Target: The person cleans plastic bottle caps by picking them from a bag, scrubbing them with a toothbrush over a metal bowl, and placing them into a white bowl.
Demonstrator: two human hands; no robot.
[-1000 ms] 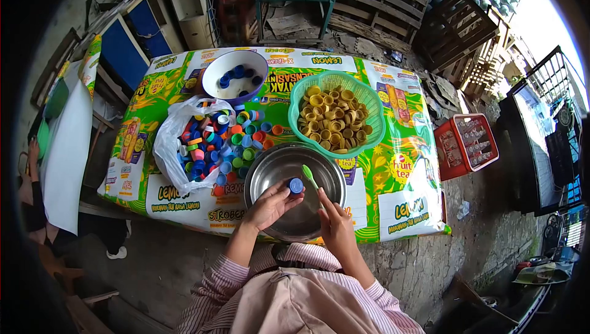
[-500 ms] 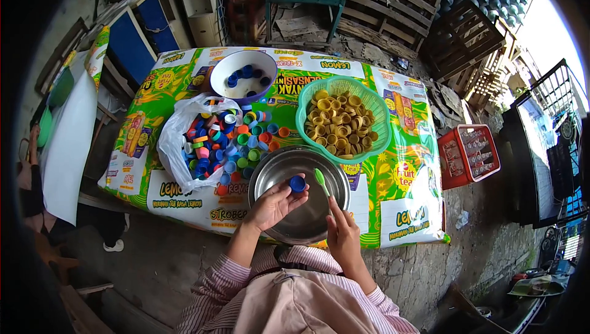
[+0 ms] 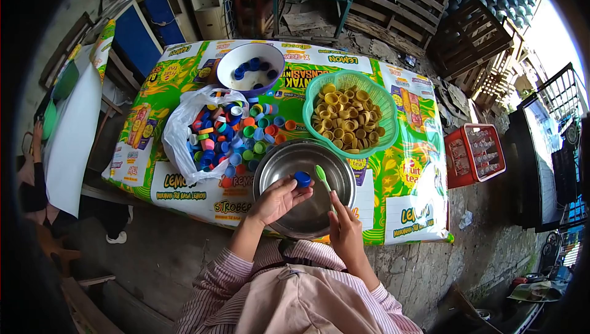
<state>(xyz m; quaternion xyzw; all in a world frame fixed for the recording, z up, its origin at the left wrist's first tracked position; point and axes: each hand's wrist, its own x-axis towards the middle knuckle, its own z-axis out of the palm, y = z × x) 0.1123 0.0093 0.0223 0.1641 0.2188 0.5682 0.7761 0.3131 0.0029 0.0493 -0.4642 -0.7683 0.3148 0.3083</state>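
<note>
Change since earlier: both hands sit slightly higher over the bowl than a second ago, and the green tool's tip has closed in on the cap; the view has drifted a little too
Key relation: blue bottle cap [image 3: 302,178] is pinched at the fingertips of the left hand [image 3: 278,199], and the green tool [image 3: 323,178] lies just to its right, its tip near the cap but, as far as I can tell, not yet touching
Tool axis: long axis runs from the right hand [image 3: 345,230] up and slightly left, toward the cap
Nearer hand: left hand already has the cap; the right only reaches it through the tool
Left hand pose: palm turned up and inward, thumb and fingers clamped on the cap, forearm coming in from lower left
Right hand pose: fingers closed round the lower end of the tool, wrist below it
Where it happens: over the steel bowl [image 3: 278,159] at the near edge of the desk [image 3: 153,103]
Around: bag of mixed coloured caps [image 3: 215,137] to the left, green basket of yellow caps [image 3: 381,143] beyond, white bowl of blue caps [image 3: 230,60] farther back
</note>
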